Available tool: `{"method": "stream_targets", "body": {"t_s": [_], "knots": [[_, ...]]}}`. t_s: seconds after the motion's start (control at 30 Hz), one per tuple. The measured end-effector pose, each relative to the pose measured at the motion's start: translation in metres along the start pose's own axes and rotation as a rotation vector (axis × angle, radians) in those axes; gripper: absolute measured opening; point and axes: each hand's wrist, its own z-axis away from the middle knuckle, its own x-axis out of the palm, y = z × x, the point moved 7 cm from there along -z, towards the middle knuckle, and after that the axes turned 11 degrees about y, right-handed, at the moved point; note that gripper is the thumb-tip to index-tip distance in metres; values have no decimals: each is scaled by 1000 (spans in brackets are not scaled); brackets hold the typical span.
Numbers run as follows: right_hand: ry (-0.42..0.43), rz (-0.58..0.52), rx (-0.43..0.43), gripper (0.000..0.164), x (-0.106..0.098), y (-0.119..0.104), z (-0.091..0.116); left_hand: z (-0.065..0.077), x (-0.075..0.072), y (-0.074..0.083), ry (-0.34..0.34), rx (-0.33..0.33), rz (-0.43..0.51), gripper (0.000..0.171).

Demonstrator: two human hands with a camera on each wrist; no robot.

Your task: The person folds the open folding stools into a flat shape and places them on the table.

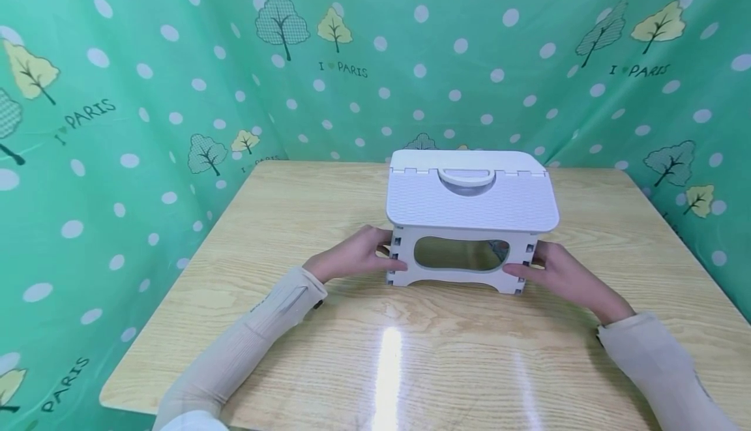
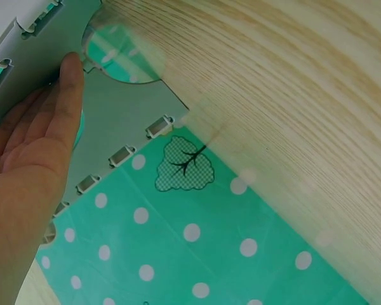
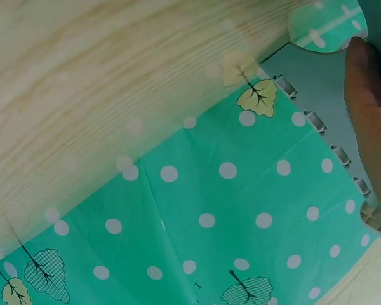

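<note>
A white folding step stool point(image 1: 469, 208) stands unfolded on the wooden table, its textured top tilted into view and its carry handle point(image 1: 466, 178) lying across a cutout. At the stool's left side, my left hand point(image 1: 365, 256) grips the leg panel, thumb on the front face and fingers behind. My right hand point(image 1: 554, 274) holds the opposite side the same way, its thumb near the oval opening. The left wrist view shows the left hand point(image 2: 35, 136) against the inner side of a leg panel point(image 2: 120, 108). From the right wrist, the right hand point(image 3: 367, 95) lies along a panel point(image 3: 314, 79).
The light wooden table point(image 1: 305, 209) reaches out on both sides of the stool, with a bright light reflection in front. A green polka-dot curtain point(image 1: 411, 79) with printed trees hangs behind and to both sides.
</note>
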Motion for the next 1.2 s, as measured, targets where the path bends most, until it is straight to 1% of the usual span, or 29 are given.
{"method": "stream_targets", "body": {"t_s": [0.17, 0.63, 0.87, 1.03, 1.2], "knots": [[-4, -10, 8, 38, 0, 0, 0, 0, 0, 0, 2, -9, 6, 37], [-6, -12, 8, 35, -1, 0, 0, 0, -1, 3, -4, -2, -2, 37], [-11, -18, 8, 39, -1, 1, 0, 0, -1, 3, -7, 2, 1, 36], [-14, -20, 8, 38, -1, 0, 0, 0, 0, 1, -11, -8, 17, 37], [-14, -13, 12, 41, -1, 1, 0, 0, 1, 0, -11, -13, 21, 37]]}}
